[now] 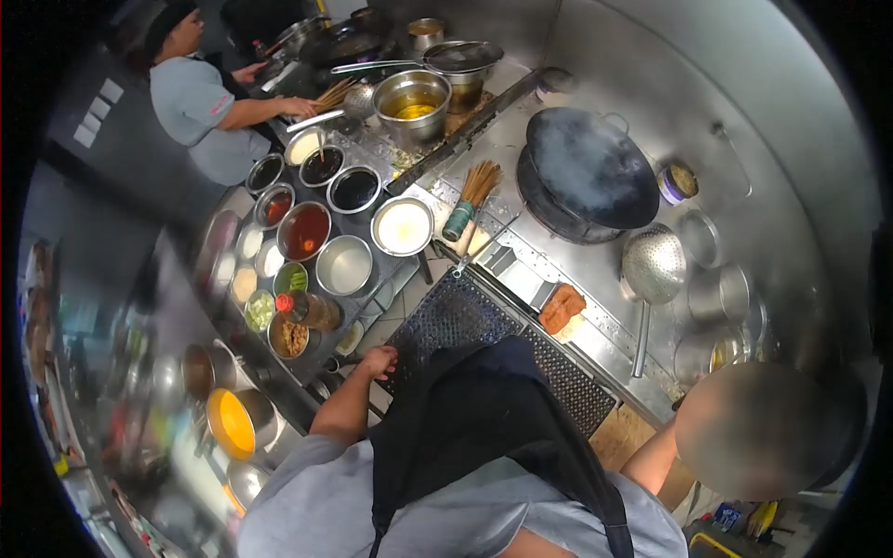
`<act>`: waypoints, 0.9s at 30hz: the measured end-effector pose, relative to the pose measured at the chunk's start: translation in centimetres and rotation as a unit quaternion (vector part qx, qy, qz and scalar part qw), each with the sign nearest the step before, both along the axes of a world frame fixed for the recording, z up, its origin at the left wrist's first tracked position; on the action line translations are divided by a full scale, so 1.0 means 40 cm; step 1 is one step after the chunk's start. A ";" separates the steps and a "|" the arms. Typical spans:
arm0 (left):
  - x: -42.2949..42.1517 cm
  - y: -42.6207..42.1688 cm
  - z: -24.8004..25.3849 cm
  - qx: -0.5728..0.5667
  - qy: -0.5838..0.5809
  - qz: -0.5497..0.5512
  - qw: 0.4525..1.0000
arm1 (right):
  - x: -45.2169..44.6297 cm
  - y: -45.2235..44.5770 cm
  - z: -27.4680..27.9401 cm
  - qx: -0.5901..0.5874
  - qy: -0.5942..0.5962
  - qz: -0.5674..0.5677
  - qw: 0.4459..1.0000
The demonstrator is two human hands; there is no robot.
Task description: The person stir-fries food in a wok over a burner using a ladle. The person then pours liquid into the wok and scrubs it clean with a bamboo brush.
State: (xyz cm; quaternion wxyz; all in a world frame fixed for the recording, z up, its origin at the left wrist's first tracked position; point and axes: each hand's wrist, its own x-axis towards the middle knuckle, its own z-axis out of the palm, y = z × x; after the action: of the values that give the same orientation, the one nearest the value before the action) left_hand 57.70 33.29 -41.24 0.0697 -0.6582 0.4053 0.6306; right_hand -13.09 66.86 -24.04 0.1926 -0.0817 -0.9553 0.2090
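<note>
My left hand [379,362] is beside the sauce counter, its fingers curled; what they hold, if anything, is hidden. Its nearest items are a bottle with a red cap [321,313] and a bowl of brown bits [288,337]. My right forearm [653,458] reaches to the right, where a blurred round patch hides the hand. Smoke or steam rises from a black wok [581,177] on the stove. An orange-brown piece [562,309] lies at the steel counter's front edge. Nearby rests a perforated ladle [654,265].
Bowls of red sauce [304,232], dark sauce [354,190] and white liquid [403,226] stand left. A bamboo brush [474,198] lies beside the stove. Farther back, a person [200,116] works near a pot of yellow liquid [412,103]. Black mats [456,316] cover the floor.
</note>
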 end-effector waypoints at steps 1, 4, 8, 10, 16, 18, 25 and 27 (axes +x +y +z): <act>0.002 0.030 -0.009 0.004 -0.014 0.021 1.000 | -0.019 -0.001 -0.025 -0.030 -0.034 0.001 0.999; 0.018 0.125 -0.036 0.050 -0.027 0.071 0.996 | -0.057 0.022 -0.083 -0.309 -0.211 0.049 0.926; 0.033 0.245 -0.151 0.065 -0.021 -0.032 0.997 | -0.146 0.034 -0.174 -0.603 -0.325 0.048 0.727; 0.010 0.272 -0.188 -0.013 0.031 -0.103 0.994 | -0.113 -0.019 -0.158 -0.587 -0.223 0.061 0.776; -0.071 0.273 -0.372 -0.333 0.047 -0.576 0.745 | -0.048 -0.195 0.016 -0.622 -0.190 0.111 0.752; -0.122 0.232 -0.349 -0.369 0.047 -0.640 0.672 | -0.050 -0.238 0.029 -0.557 -0.139 0.186 0.797; -0.265 0.069 -0.064 -0.037 0.043 -0.060 0.997 | -0.178 -0.324 0.015 -0.428 -0.235 0.225 0.843; -0.300 0.057 0.024 -0.023 0.030 -0.008 0.999 | -0.212 -0.380 0.039 -0.342 -0.245 0.198 0.885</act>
State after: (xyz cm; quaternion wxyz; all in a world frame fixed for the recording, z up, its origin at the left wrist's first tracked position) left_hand 45.69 35.56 -40.27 0.0476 -0.6376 0.4263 0.6399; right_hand -21.55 51.67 -22.49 -0.1330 0.0000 -0.8375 0.5300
